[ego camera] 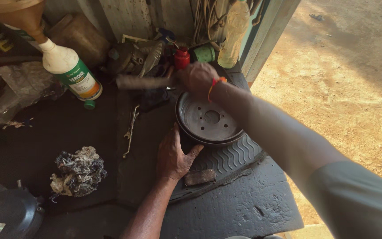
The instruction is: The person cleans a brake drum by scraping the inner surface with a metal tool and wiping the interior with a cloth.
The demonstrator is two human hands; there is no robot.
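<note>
My right hand (pixel 197 76) is closed around the handle of a blurred, dark tool (pixel 144 82) that sticks out to the left, just beyond the far rim of the round, rusty metal brake drum (pixel 209 119). My left hand (pixel 173 155) lies flat and open, holding nothing, its fingers pressed against the near-left wall of that drum. The one drum sits open side up on a black ribbed rubber mat (pixel 235 155); I cannot tell whether anything lies inside it beyond its bolt holes and centre hole.

Just near my left hand lies one small rusty rectangular block (pixel 200 177). To the left, one slim metal spanner (pixel 130 131) lies on the dark bench, and further left one grey, tangled rag wad (pixel 78 171).

At the far side I count one white plastic bottle with a green label (pixel 69 71) with a brown funnel (pixel 21 15) set in its neck, its green cap (pixel 89 104) beside it, one small red can (pixel 181 58), and one tall, pale yellowish bottle (pixel 233 35).
</note>
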